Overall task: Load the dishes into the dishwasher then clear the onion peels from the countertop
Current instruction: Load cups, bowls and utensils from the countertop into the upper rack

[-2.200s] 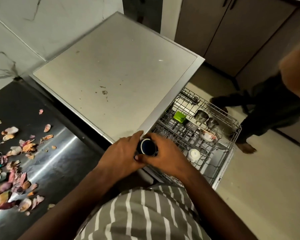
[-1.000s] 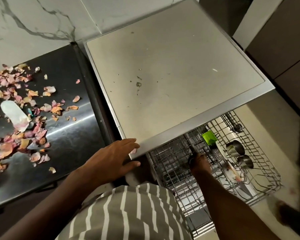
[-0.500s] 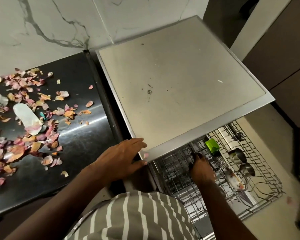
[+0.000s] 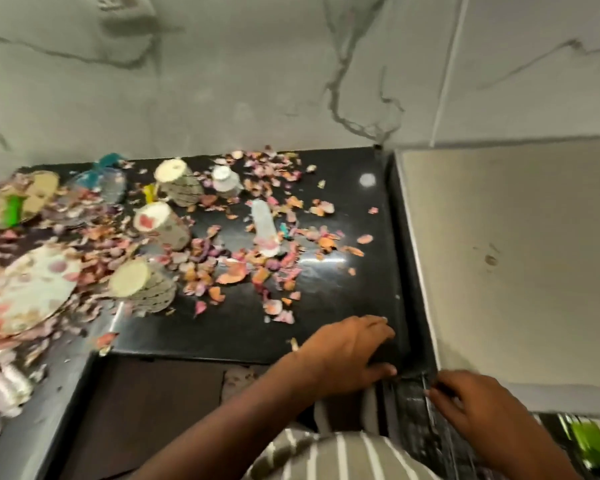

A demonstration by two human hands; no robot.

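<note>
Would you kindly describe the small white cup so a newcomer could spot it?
On the black countertop, look toward the marble wall at the back. The small white fluted cup stands upside down among the onion peels; its neighbouring cups are larger, patterned grey.

viewpoint: one head-worn camera, above the person's striped shirt (image 4: 340, 455)
facing: forward and steeply down onto the black worktop (image 4: 326, 299), marble wall (image 4: 257, 81) beyond
nearness: close, both hands low in frame
lens: wide-angle, edges bowed and blurred
right edge: dishwasher top (image 4: 520, 258)
shared: single view only
</note>
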